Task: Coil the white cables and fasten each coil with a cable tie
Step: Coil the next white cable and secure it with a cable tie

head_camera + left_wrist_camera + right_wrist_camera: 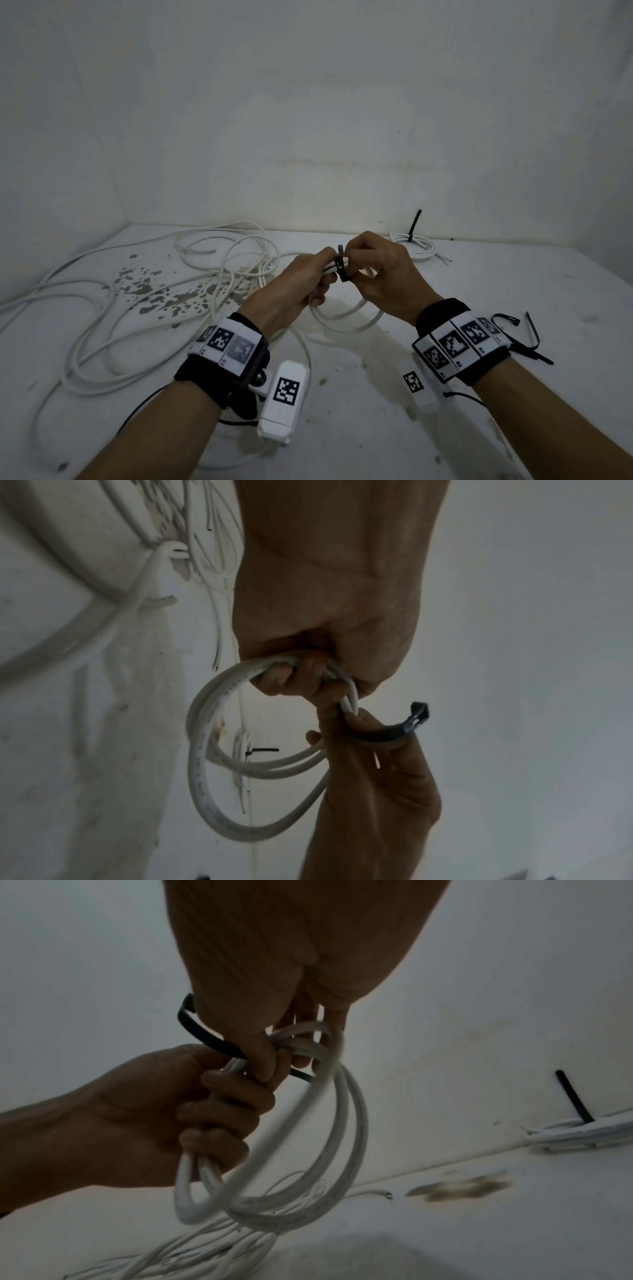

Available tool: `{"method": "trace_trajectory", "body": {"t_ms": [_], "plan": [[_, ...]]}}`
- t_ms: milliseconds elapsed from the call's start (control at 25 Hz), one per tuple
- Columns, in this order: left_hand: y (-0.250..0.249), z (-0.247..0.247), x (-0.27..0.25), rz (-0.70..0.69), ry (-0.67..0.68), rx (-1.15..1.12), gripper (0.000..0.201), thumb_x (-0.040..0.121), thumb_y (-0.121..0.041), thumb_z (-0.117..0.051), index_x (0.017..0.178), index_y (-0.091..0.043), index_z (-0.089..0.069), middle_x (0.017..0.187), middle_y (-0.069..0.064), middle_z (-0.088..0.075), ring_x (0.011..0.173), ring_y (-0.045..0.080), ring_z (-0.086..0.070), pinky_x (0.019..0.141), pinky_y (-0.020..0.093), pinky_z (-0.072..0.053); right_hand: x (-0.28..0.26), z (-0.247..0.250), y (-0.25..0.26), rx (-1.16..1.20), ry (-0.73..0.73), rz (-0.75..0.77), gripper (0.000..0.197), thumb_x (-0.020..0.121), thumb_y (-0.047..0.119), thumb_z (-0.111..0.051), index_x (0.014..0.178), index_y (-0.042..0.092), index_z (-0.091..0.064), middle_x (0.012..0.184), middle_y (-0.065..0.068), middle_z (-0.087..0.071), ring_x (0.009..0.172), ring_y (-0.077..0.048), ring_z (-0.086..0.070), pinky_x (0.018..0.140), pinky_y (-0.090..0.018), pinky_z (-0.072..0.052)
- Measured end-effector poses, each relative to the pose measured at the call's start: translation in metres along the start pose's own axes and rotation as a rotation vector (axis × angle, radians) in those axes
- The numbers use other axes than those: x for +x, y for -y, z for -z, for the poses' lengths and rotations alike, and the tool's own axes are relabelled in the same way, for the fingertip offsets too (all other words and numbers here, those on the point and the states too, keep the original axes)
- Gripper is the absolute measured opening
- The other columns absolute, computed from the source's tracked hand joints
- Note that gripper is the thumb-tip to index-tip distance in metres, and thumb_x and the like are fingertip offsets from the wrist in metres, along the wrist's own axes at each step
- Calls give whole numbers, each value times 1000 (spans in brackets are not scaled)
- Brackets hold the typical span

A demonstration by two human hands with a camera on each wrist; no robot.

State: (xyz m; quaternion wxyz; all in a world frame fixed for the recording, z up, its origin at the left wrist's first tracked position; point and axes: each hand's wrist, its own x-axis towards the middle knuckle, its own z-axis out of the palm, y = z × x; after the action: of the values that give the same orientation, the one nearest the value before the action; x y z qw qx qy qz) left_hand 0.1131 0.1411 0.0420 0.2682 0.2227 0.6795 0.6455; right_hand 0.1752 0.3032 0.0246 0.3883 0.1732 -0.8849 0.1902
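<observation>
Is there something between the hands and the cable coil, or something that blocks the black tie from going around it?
Nothing visible blocks it. The left hand grips the white cable coil directly, and the right hand pinches the black cable tie, which already wraps the bunched strands between both hands.

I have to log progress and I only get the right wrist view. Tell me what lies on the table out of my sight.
Observer: Spare black ties lie on the table, beside the right wrist.
Operator: Report the loose cable.
Observer: An uncoiled white tangle sprawls over the table's left half.
Operator: Now give me the tie being fastened.
Observer: The cable tie crosses over the coil between the left hand and the right hand. I cannot tell if it is locked.
</observation>
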Motion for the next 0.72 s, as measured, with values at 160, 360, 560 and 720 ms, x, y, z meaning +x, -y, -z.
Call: {"method": "trace_trajectory", "body": {"t_ms": [160,360,560,720], "plan": [[-1,-3,0,23,-10,-41,26,98,-30,-44,77,-18,-52,55,-8,-37,46,9,-22,48,25,-19,-1,-4,2,13,-84,14,22,73,-12,-78,69,5,-65,84,-6,-65,67,-9,-54,60,-16,-45],[1,-5,0,24,-77,-65,29,96,-29,-51,69,-20,-58,64,-3,-42,44,8,-24,44,23,-20,-5,-5,2,-23,-107,26,20,73,-9,-80,73,7,-68,84,-5,-65,66,-14,-57,59,-21,-47],[5,-5,4,-26,-170,-111,22,95,-22,-57,80,-22,-72,81,9,-43,43,8,-24,40,21,-21,-1,-7,2,14,-108,23,19,74,5,-86,71,11,-68,89,-2,-68,70,-4,-56,65,-10,-46],[5,0,6,-77,-211,-87,21,95,-20,-56,89,-19,-77,83,12,-38,45,11,-23,41,22,-20,0,-7,6,94,-127,-44,15,73,11,-88,74,9,-74,94,-2,-72,77,-4,-65,71,-11,-50]]}}
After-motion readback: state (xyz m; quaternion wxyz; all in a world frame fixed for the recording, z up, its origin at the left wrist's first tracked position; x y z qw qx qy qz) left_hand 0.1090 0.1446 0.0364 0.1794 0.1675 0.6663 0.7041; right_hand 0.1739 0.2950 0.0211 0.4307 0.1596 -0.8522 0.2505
